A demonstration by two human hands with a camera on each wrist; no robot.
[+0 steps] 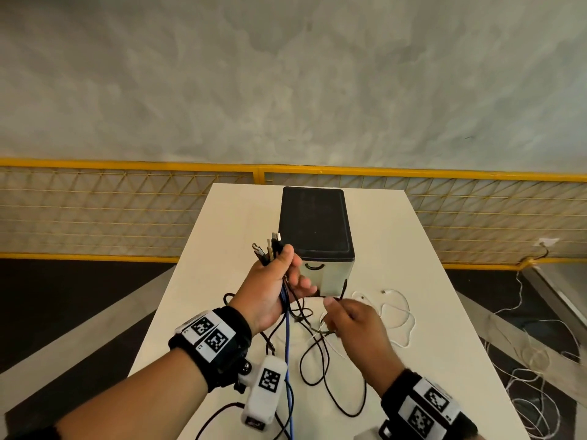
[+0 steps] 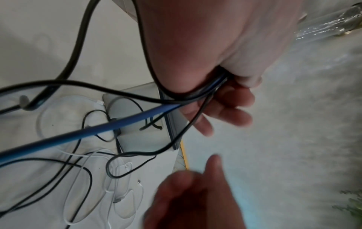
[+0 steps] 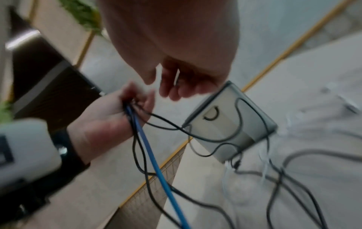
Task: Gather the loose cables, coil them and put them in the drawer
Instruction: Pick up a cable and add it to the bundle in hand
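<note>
Above the left hand [image 1: 273,282]'s grip, cable plugs [image 1: 270,247] stick up.

I count one blue cable [image 1: 287,360], one white cable [image 1: 401,312] to the right, several black cables [image 1: 330,392] (too tangled for me to number), one drawer box [image 1: 317,228] at the far end, and one table [image 1: 428,281].

The drawer box [image 1: 316,230] sits on the far middle of the tabletop [image 1: 428,312]. Loose cables [image 1: 317,369] lie on the tabletop near its front and to its right. The left hand [image 1: 276,281] is up over the cables, left of the right hand [image 1: 359,325].
</note>
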